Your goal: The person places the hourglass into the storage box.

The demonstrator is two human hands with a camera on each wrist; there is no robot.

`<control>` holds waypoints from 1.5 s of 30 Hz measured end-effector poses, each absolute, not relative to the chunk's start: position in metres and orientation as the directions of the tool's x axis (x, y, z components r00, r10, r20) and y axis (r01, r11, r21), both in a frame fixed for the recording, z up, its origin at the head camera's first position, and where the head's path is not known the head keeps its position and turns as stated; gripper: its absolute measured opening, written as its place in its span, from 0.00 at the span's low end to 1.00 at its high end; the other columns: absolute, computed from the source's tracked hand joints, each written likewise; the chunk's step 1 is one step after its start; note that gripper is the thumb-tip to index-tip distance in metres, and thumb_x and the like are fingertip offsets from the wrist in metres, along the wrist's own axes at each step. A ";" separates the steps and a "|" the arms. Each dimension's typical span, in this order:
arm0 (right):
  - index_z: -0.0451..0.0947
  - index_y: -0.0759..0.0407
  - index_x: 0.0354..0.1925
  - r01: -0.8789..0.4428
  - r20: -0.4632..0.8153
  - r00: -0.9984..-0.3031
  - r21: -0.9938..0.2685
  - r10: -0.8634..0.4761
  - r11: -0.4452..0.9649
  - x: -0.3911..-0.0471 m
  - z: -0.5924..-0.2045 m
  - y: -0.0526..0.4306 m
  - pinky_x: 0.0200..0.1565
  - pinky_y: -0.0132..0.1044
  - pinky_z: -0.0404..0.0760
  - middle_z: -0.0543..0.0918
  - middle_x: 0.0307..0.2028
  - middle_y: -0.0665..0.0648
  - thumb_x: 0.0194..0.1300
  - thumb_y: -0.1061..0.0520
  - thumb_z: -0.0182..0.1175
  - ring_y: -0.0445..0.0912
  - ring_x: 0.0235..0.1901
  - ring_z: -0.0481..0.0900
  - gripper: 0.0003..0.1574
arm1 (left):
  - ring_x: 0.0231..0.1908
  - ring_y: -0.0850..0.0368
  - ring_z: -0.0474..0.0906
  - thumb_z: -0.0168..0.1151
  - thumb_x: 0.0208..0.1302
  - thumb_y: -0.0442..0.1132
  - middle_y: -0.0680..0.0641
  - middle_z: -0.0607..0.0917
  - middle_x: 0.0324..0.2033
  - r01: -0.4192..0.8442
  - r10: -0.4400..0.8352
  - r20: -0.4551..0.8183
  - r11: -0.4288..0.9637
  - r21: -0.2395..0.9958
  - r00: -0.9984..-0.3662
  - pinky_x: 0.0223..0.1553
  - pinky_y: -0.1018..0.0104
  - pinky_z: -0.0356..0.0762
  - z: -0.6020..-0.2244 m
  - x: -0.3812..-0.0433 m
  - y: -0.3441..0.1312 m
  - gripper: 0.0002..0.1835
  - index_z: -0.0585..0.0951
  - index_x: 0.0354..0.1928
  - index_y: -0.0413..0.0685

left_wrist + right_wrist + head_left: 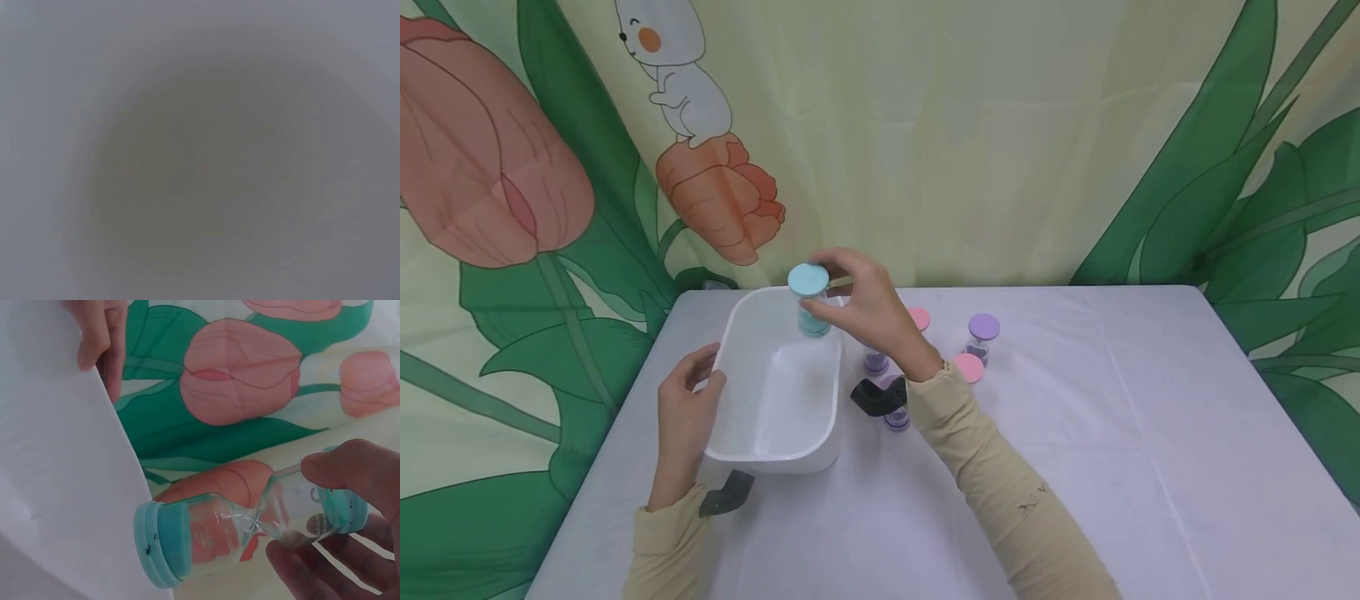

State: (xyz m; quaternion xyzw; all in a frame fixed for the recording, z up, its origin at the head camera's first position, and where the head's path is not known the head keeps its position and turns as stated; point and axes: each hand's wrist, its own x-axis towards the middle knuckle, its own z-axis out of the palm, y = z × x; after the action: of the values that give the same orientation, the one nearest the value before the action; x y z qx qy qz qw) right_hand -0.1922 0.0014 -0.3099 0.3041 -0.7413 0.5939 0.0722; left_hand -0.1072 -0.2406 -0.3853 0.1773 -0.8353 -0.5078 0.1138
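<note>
My right hand (872, 304) pinches a sand timer (808, 282) with light-blue caps, holding it over the far right part of a white plastic tub (790, 464). In the right wrist view the clear glass of this timer (215, 534) shows, with blue sand at the cap away from the fingers (356, 462). The visible inside of the tub holds nothing. On the tub's left side, my left hand (687, 408) grips the rim between thumb and fingers. The left wrist view is a grey blur.
Right of the tub stand a purple-capped timer (982, 327), a pink-capped one (968, 367) and another pink cap (919, 317). Purple timers (876, 363) (897, 418) are partly hidden by my right arm. A printed curtain (985, 150) hangs behind the white-covered table (1075, 467).
</note>
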 end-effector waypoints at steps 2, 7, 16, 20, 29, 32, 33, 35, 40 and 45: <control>0.77 0.65 0.53 -0.532 0.462 -0.805 -0.841 -0.372 0.105 -0.193 -0.310 -0.002 0.48 0.34 0.84 0.82 0.46 0.58 0.55 0.66 0.70 0.46 0.46 0.80 0.26 | 0.53 0.49 0.80 0.50 0.72 0.42 0.45 0.80 0.59 -0.183 -0.412 0.007 0.419 0.889 -0.911 0.38 0.79 0.79 -0.385 -0.107 -0.241 0.23 0.74 0.67 0.53; 0.77 0.65 0.53 -0.517 0.442 -0.809 -0.849 -0.387 0.111 -0.195 -0.313 -0.008 0.48 0.35 0.84 0.82 0.46 0.58 0.55 0.66 0.70 0.47 0.44 0.81 0.26 | 0.53 0.49 0.80 0.51 0.72 0.41 0.45 0.80 0.59 -0.184 -0.410 0.000 0.411 0.893 -0.912 0.38 0.78 0.80 -0.385 -0.107 -0.241 0.23 0.74 0.67 0.53; 0.76 0.66 0.52 -0.485 0.408 -0.822 -0.867 -0.397 0.113 -0.200 -0.319 -0.020 0.49 0.36 0.84 0.82 0.46 0.59 0.55 0.66 0.70 0.49 0.43 0.81 0.26 | 0.52 0.49 0.81 0.50 0.72 0.41 0.45 0.80 0.59 -0.180 -0.408 0.005 0.412 0.893 -0.913 0.39 0.77 0.80 -0.385 -0.106 -0.242 0.23 0.74 0.67 0.53; 0.76 0.66 0.52 -0.476 0.401 -0.826 -0.872 -0.395 0.111 -0.201 -0.321 -0.027 0.49 0.34 0.83 0.82 0.46 0.59 0.55 0.66 0.70 0.50 0.43 0.81 0.25 | 0.52 0.49 0.82 0.51 0.71 0.41 0.45 0.80 0.59 -0.182 -0.410 0.005 0.415 0.891 -0.912 0.41 0.72 0.83 -0.386 -0.107 -0.243 0.23 0.74 0.67 0.54; 0.76 0.66 0.51 -0.448 0.356 -0.838 -0.882 -0.414 0.148 -0.205 -0.326 -0.039 0.50 0.36 0.84 0.82 0.46 0.59 0.56 0.66 0.69 0.50 0.44 0.81 0.24 | 0.51 0.48 0.82 0.51 0.72 0.43 0.45 0.80 0.59 -0.186 -0.404 -0.007 0.405 0.895 -0.915 0.45 0.63 0.85 -0.386 -0.107 -0.243 0.23 0.74 0.67 0.55; 0.76 0.66 0.53 -0.425 0.324 -0.848 -0.889 -0.420 0.173 -0.207 -0.327 -0.040 0.50 0.37 0.84 0.82 0.47 0.60 0.57 0.65 0.69 0.51 0.46 0.82 0.25 | 0.52 0.48 0.82 0.51 0.72 0.43 0.45 0.80 0.60 -0.191 -0.401 -0.014 0.404 0.895 -0.916 0.47 0.59 0.84 -0.386 -0.108 -0.242 0.23 0.73 0.67 0.55; 0.75 0.65 0.53 -0.416 0.312 -0.851 -0.891 -0.422 0.181 -0.208 -0.328 -0.040 0.51 0.37 0.84 0.81 0.48 0.60 0.57 0.65 0.69 0.51 0.46 0.81 0.25 | 0.52 0.48 0.82 0.51 0.72 0.43 0.45 0.80 0.60 -0.192 -0.400 -0.015 0.405 0.894 -0.916 0.48 0.58 0.84 -0.386 -0.108 -0.242 0.23 0.73 0.68 0.55; 0.75 0.65 0.54 -0.399 0.290 -0.859 -0.896 -0.422 0.195 -0.210 -0.329 -0.041 0.50 0.36 0.84 0.81 0.48 0.60 0.58 0.64 0.70 0.52 0.47 0.81 0.26 | 0.52 0.48 0.82 0.51 0.72 0.43 0.45 0.80 0.60 -0.194 -0.398 -0.019 0.406 0.893 -0.917 0.49 0.57 0.84 -0.386 -0.108 -0.241 0.23 0.73 0.68 0.55; 0.75 0.64 0.54 -0.359 0.245 -0.872 -0.908 -0.423 0.215 -0.215 -0.333 -0.047 0.47 0.28 0.83 0.81 0.49 0.59 0.58 0.63 0.69 0.51 0.48 0.81 0.26 | 0.52 0.47 0.82 0.50 0.72 0.43 0.45 0.80 0.60 -0.193 -0.392 -0.014 0.421 0.886 -0.920 0.49 0.55 0.84 -0.386 -0.108 -0.241 0.23 0.73 0.68 0.55; 0.76 0.65 0.54 -0.350 0.224 -0.868 -0.909 -0.444 0.226 -0.220 -0.335 -0.055 0.45 0.28 0.82 0.81 0.49 0.59 0.58 0.62 0.69 0.51 0.48 0.81 0.26 | 0.52 0.45 0.82 0.50 0.72 0.42 0.43 0.80 0.60 -0.169 -0.394 0.019 0.437 0.883 -0.919 0.50 0.50 0.83 -0.386 -0.107 -0.242 0.23 0.74 0.67 0.53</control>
State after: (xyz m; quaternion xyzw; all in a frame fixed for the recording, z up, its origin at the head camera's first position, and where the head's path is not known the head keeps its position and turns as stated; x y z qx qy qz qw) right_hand -0.2195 -0.0552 -0.3346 0.2537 -0.7818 0.5682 -0.0413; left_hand -0.1074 -0.2420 -0.3857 0.1677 -0.8403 -0.5032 0.1117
